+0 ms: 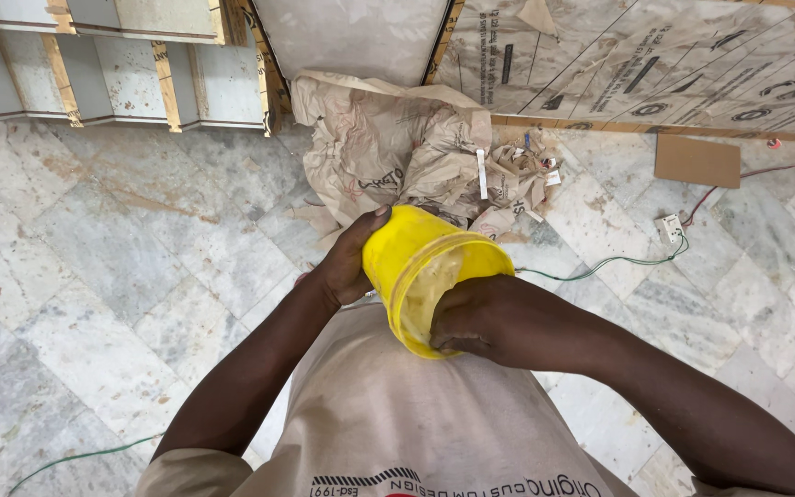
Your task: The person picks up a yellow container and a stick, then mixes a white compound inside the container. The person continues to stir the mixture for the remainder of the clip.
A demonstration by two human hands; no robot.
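Observation:
A yellow plastic bucket [416, 253] is held tilted in front of my chest, its open mouth turned towards me. My left hand [347, 262] grips its outer wall from the left, thumb up along the side. My right hand [480, 317] is curled over the near rim, with the fingers reaching inside the bucket; the fingertips are hidden. The inside of the bucket looks smeared with a pale residue.
Crumpled brown paper sacks [397, 152] lie on the marble floor [121, 267] just beyond the bucket. Stacked tiles [121, 64] and printed cartons [655, 64] line the far wall. A cardboard piece [697, 161], a white socket [669, 227] and green wire [600, 265] lie at right.

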